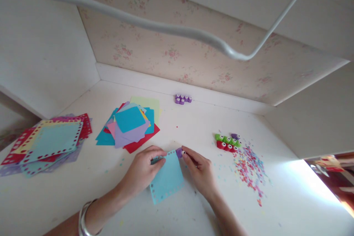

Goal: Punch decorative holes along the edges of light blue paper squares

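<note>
A light blue sheet of paper (168,180) with punched holes along its edges is between my hands, just above or on the table. My left hand (148,164) pinches its upper left part between thumb and fingers. In my right hand (200,167) is a small purple paper punch (180,152) with a white eye-like button, gripped at the sheet's upper right corner. Whether the corner sits inside the punch's slot is hard to make out. Holes show along the top and bottom edges of the sheet.
Uncut coloured paper (129,118) is piled behind my left hand. Punched sheets (55,140) form a stack at far left. Purple punches (182,99) stand near the wall; green and red punches (227,143) sit at right beside scattered confetti (250,166). A white cable (166,27) crosses above.
</note>
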The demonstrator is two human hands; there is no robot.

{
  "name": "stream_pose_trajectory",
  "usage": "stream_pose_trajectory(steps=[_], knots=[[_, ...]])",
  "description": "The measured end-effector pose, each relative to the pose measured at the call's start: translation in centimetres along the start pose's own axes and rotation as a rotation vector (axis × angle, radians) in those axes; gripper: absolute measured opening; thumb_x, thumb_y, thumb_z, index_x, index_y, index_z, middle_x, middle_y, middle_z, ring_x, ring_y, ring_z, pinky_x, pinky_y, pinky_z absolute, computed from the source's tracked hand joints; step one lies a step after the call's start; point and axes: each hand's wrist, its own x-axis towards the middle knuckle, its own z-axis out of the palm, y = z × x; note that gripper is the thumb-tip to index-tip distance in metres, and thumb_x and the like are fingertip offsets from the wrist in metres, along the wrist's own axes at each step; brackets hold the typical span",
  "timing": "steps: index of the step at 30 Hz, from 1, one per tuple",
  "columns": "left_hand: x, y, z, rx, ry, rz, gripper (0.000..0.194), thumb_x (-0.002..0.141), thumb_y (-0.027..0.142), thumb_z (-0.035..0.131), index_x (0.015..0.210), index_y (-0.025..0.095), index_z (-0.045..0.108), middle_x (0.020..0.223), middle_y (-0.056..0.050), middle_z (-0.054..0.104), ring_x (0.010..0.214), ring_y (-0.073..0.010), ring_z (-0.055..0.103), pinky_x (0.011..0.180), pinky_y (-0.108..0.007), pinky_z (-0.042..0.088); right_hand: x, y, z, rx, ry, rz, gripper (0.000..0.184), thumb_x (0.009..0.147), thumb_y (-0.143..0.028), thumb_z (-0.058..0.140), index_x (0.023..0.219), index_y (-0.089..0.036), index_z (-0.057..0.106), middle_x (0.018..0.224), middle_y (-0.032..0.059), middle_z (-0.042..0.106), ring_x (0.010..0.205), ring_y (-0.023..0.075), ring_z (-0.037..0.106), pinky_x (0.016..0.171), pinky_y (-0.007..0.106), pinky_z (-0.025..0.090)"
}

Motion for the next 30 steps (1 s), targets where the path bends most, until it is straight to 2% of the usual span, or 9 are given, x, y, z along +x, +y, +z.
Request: stream_pose_trajectory(steps=[10, 23, 30], knots=[[-0.14, 0.06, 0.11, 0.026, -0.016, 0.034, 0.018, 0.087, 0.021, 0.058, 0.094, 0.024, 0.074, 0.098, -0.002, 0.071, 0.093, -0.0172, 0.067, 0.086, -0.028, 0.054, -0.01, 0.26, -0.01, -0.044, -0.003, -0.030, 0.027, 0.093, -0.039, 0.058, 0.112, -0.026, 0.073, 0.113, 0.0044, 0.073, 0.104, 0.0248, 0.069, 0.093, 0.040, 0.056], [-0.19, -0.24, 0.14, 0.054, -0.053, 0.058, 0.019, 0.088, 0.019, 0.056, 0.097, 0.024, 0.072, 0.100, -0.003, 0.071, 0.093, -0.0176, 0.066, 0.086, -0.029, 0.054, 0.08, -0.04, -0.38, -0.060, -0.015, -0.057, 0.027, 0.094, -0.039, 0.057, 0.111, -0.026, 0.074, 0.113, 0.0054, 0.073, 0.104, 0.0249, 0.069, 0.091, 0.038, 0.057], [-0.21, -0.27, 0.25, 0.041, -0.049, 0.058, 0.019, 0.088, 0.017, 0.057, 0.097, 0.024, 0.072, 0.099, -0.001, 0.070, 0.094, -0.0164, 0.066, 0.087, -0.027, 0.053, 0.00, -0.24, -0.26, -0.060, -0.054, -0.132, 0.024, 0.095, -0.033, 0.057, 0.109, -0.027, 0.074, 0.118, 0.0055, 0.071, 0.110, 0.0239, 0.066, 0.098, 0.041, 0.054]])
